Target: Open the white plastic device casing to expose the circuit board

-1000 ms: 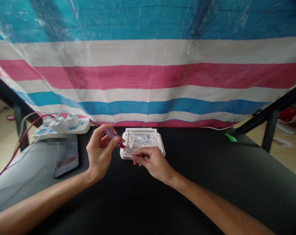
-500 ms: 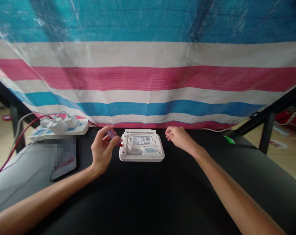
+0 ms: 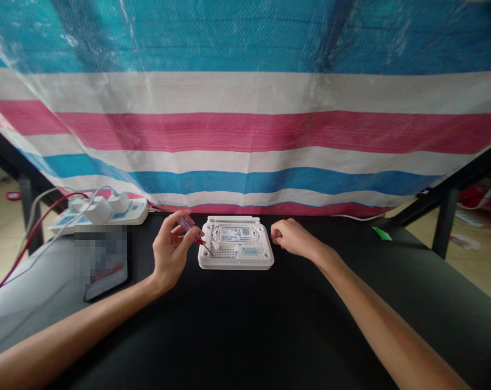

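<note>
Two bare hands work over a black table point(image 3: 245, 325). The left hand point(image 3: 170, 254) pinches a small screwdriver point(image 3: 192, 232) with a clear purple handle between thumb and fingers point(image 3: 188, 236), its thin shaft slanting down so the tip meets the near left part of a white router point(image 3: 236, 244). The router lies upside down at the middle of the table, label facing up. The right hand point(image 3: 289, 238) rests just beside the router's right edge, fingers curled loosely inward and holding nothing that can be seen. To the left lie a dark phone point(image 3: 105, 271) and, behind it, a white power strip point(image 3: 103, 212) with plugs and cables. A striped tarp point(image 3: 245, 108) hangs behind.
</note>
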`<state>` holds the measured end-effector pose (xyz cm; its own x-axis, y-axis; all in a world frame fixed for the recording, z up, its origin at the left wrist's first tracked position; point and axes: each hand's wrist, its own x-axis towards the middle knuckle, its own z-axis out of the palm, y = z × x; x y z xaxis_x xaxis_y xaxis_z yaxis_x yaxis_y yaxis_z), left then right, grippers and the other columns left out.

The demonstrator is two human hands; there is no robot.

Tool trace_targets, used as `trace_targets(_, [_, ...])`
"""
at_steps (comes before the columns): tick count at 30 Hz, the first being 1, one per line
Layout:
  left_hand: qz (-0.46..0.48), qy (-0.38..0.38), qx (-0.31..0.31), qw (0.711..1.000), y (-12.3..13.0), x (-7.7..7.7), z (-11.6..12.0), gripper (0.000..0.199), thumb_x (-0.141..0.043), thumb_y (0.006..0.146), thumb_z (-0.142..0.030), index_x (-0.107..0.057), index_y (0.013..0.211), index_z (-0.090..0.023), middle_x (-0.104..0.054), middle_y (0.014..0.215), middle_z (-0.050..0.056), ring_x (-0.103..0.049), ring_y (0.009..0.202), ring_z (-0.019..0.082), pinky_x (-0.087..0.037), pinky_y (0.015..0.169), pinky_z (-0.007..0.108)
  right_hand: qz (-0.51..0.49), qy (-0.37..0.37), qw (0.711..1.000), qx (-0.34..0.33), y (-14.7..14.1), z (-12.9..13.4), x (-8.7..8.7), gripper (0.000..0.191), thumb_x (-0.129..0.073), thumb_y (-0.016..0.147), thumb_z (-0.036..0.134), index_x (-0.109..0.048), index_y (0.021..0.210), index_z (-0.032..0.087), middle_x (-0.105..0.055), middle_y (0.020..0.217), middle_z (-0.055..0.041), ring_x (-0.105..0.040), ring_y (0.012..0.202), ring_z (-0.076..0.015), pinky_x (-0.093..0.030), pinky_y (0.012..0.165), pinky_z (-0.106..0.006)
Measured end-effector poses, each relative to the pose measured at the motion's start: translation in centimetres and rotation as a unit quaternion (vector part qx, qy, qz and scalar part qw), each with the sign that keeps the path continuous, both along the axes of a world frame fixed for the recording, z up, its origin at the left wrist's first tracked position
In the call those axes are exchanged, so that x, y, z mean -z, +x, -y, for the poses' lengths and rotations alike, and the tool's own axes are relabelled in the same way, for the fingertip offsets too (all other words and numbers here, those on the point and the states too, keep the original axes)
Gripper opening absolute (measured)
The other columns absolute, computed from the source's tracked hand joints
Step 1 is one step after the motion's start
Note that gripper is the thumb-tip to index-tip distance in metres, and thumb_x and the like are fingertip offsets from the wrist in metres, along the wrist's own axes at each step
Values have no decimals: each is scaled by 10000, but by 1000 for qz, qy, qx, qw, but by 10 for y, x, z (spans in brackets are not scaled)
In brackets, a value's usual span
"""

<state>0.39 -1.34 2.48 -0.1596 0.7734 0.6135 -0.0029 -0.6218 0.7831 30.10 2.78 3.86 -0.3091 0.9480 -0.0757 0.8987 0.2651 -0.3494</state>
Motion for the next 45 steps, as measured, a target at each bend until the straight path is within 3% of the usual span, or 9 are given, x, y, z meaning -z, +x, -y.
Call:
trace_targets(5, [6, -5, 5, 1000, 0, 1, 0, 315, -688, 834, -160, -579, 1125, -210, -601, 872, -33, -707, 677, 122, -635, 571, 230, 41, -5, 999, -4, -2, 2, 0, 188, -619, 729, 29, -673, 674, 201, -715, 698, -28, -658, 665, -173, -371, 567, -245])
trace_targets(8, [5, -6, 2, 1000, -1, 2, 0, 313, -690, 834, -168, -580, 1123, -212, -599, 875, -31, -701, 680, 119, -631, 576, 230, 44, 8, 999, -3, 0, 2, -4, 195, -641, 742, 52, -711, 833, 210, -725, 737, -22, -663, 690, -178, -381, 589, -254])
trace_targets(14, [-12, 24, -15, 1000, 5, -8, -19, 311, -667, 856, -181, -589, 1155, -226, -602, 869, -33, -689, 679, 100, -616, 617, 209, -102, 171, 980, 24, -18, 8, -13, 159, -570, 857, 142, -695, 947, 180, -717, 804, -36, -661, 744, -188, -482, 704, -295])
trace_targets(17, [-31, 30, -47, 998, 10, -11, -41, 308, -647, 880, -217, -599, 1184, -227, -601, 848, -27, -665, 690, 89, -593, 608, 178, -181, 237, 954, -20, -40, 15, 1, 165, -543, 885, 148, -675, 981, 174, -717, 979, -75, -665, 929, -212, -519, 850, -343])
trace_targets(23, [-145, 49, -96, 984, 8, 3, -66, 321, -615, 899, -230, -629, 1219, -234, -612, 959, 13, -609, 762, 92, -584, 653, 179, -167, 258, 949, -68, -65, 23, 39, 230, -543, 914, 186, -665, 1106, 155, -661, 1228, -149, -585, 1199, -276, -450, 1052, -481])
trace_targets(33, [-226, 117, -129, 959, 6, -6, -59, 301, -593, 922, -198, -629, 1219, -233, -610, 959, 16, -593, 812, 101, -557, 644, 167, -187, 271, 942, -63, -62, 22, 44, 229, -532, 926, 218, -664, 1107, 176, -676, 1203, -134, -606, 1165, -275, -456, 1041, -492])
trace_targets(38, [-289, 120, -95, 945, 6, 11, -57, 305, -559, 951, -198, -607, 1251, -222, -625, 959, 29, -603, 799, 103, -544, 677, 191, -197, 278, 938, -55, -63, 24, 44, 220, -537, 910, 186, -668, 1087, 178, -681, 1189, -128, -611, 1147, -270, -459, 1037, -485])
trace_targets(42, [-275, 112, -86, 951, 7, 25, -55, 348, -539, 965, -214, -571, 1311, -234, -645, 1013, 42, -634, 825, 110, -540, 683, 196, -193, 281, 938, -60, -63, 23, 44, 225, -539, 902, 172, -670, 1084, 154, -682, 1187, -141, -611, 1144, -276, -459, 1037, -482])
trace_targets(45, [-259, 82, -85, 959, 7, 30, -55, 383, -465, 998, -224, -518, 1377, -233, -666, 920, 27, -634, 746, 106, -545, 719, 232, -191, 280, 939, -58, -63, 23, 45, 232, -542, 894, 164, -672, 1085, 138, -682, 1184, -151, -612, 1143, -279, -460, 1036, -480])
